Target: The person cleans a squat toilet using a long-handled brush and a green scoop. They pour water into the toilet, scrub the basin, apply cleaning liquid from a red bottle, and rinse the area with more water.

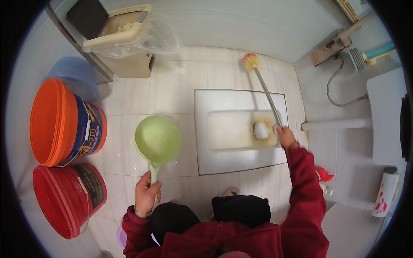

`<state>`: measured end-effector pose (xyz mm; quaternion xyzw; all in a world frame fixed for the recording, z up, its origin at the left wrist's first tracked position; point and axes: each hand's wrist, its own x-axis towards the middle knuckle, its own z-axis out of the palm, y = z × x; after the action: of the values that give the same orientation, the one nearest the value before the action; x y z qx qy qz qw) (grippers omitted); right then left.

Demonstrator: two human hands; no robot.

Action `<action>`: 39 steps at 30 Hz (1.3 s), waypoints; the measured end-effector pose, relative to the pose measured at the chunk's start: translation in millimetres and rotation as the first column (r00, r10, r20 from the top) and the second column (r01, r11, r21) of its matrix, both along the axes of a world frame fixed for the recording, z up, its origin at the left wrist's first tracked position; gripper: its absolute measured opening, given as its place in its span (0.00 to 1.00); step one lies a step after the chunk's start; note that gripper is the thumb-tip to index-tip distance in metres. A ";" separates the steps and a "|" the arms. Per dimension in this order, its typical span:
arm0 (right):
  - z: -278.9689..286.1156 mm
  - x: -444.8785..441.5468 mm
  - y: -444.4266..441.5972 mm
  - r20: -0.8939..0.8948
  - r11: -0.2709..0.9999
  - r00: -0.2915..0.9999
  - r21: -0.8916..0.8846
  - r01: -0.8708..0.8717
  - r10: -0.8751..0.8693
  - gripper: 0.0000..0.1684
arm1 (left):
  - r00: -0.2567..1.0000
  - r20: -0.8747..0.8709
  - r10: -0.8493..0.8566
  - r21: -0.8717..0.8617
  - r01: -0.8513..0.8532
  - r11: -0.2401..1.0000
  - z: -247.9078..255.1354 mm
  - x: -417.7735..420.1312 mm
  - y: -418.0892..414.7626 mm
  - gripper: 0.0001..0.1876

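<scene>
A light green plastic water ladle [158,138] is held by its handle in my left hand [146,193], over the tiled floor left of the squat toilet. My right hand [286,137] grips the long metal handle of a toilet brush [251,61]. The brush's yellow and pink bristle head is up near the far wall, beyond the toilet's far edge. Between my hands lies the white squat toilet [226,129] set in the floor. Yellow-brown staining rings its drain hole, where something white [261,130] shows.
At left, an orange bucket [51,122] and a red bucket [53,203] lie near a blue basin [72,74]. A beige lidded bin [129,63] with a plastic liner stands far left. Along the right wall are a white pipe [337,124], a hose [329,87] and a white cistern [387,119].
</scene>
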<state>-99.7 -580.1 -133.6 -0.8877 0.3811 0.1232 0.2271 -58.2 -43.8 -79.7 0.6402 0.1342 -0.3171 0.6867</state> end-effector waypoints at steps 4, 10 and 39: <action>-43.1 84.4 29.2 -0.039 0.981 0.989 0.125 0.145 -0.141 0.28 | 1.000 0.003 -0.017 0.031 0.017 0.999 6.8 1.2 -11.4 0.20; -106.6 -120.6 58.6 -0.032 0.995 0.995 -0.011 -0.097 0.097 0.30 | 0.998 0.033 -0.059 0.027 0.058 0.998 8.3 7.6 -12.3 0.23; -42.8 -110.6 66.1 0.036 0.943 0.972 0.252 0.216 -0.232 0.20 | 0.999 -0.053 -0.010 0.022 0.011 1.000 -6.5 5.7 -9.7 0.26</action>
<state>-210.2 -514.0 -176.4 -0.8070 0.4537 0.1141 0.3605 -52.5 -53.5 -86.2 0.6401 0.1524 -0.3360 0.6740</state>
